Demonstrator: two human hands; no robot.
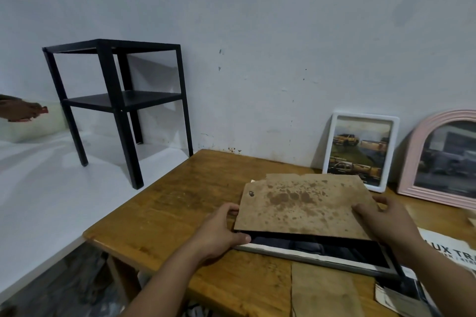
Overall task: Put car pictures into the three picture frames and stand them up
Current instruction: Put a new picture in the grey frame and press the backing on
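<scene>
Backing board point(304, 210) gripped between both hands point(219, 229), above frame point(322, 256)

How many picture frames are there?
3: a white frame and a pink arched frame lean on the wall; a dark frame lies flat on the table under the brown backing board.
</scene>
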